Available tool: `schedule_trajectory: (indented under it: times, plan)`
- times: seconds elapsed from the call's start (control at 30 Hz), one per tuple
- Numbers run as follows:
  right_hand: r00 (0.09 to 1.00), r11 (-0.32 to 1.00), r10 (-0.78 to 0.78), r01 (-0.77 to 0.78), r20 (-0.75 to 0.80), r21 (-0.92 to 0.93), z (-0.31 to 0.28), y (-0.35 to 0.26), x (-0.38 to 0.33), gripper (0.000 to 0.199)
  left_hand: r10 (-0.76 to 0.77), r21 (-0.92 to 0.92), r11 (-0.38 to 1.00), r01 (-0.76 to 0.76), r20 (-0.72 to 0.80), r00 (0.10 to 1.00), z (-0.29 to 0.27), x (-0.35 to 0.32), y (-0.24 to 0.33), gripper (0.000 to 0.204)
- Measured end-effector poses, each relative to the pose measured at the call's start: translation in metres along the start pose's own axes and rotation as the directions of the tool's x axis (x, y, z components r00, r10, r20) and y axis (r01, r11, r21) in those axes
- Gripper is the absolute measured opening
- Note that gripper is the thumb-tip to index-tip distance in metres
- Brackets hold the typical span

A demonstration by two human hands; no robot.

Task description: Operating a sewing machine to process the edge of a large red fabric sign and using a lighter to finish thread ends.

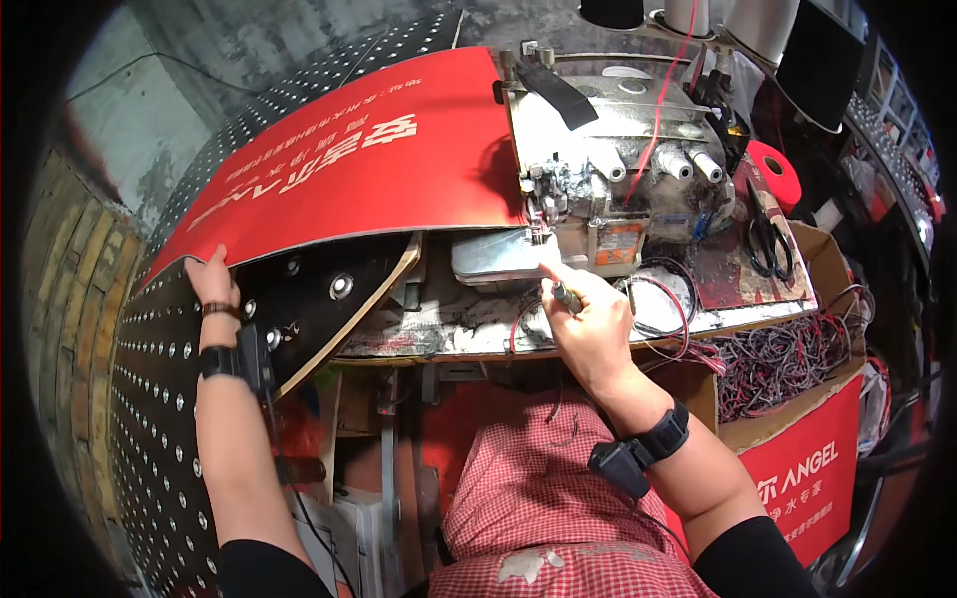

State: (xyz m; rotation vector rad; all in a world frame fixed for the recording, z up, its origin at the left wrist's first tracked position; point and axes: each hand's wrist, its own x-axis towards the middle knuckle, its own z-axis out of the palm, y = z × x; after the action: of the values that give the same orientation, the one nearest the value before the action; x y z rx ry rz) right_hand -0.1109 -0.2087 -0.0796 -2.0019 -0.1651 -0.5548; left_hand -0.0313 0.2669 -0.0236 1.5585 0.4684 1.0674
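A large red sheet (329, 169) with white printing lies across the left of the work surface, its right end at the overlock sewing machine (638, 149). At its near left corner is my left hand (211, 281), closed on the edge with the fingers partly hidden. My right hand (590, 317) is in front of the machine's needle area, closed around a small dark-handled tool (567, 297). The tool's tip cannot be made out. The index finger reaches up to the sheet's near edge by the metal plate (493, 255).
Black scissors (768, 239) and a red thread spool (776, 171) are right of the machine. Below stands a cardboard box (797, 429) full of thread scraps. A studded black panel (159, 419) lines the left side. Red thread (663, 105) runs down into the machine.
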Motion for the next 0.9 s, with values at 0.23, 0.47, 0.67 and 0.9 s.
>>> schedule_trajectory:
  times: [0.23, 0.47, 0.67, 0.9]
  plan:
    - [0.757, 0.761, -0.643, 0.614, 0.118, 0.211, 0.002, -0.118, -0.006, 0.039, 0.631, 0.559, 0.398, -0.727, 0.409, 0.66, -0.087, -0.217, 0.149, 0.043]
    - [0.6, 0.613, -0.386, -0.401, 0.701, 0.681, -0.007, -0.151, -0.064, 0.021, 0.734, 0.307, 0.627, -0.716, 0.076, 0.675, -0.174, -0.23, 0.207, 0.053]
    - [0.564, 0.638, -0.465, -0.32, 0.682, 0.7, -0.041, -0.11, -0.067, 0.027, 0.39, 0.412, 0.848, -0.335, -0.054, 0.919, -0.304, -0.249, 0.094, 0.062]
    - [0.971, 0.846, 0.1, -0.198, 0.217, 0.495, -0.007, -0.011, 0.042, 0.031, -0.253, -0.405, 0.91, 0.088, -0.373, 0.893, -0.253, -0.289, 0.139, 0.071]
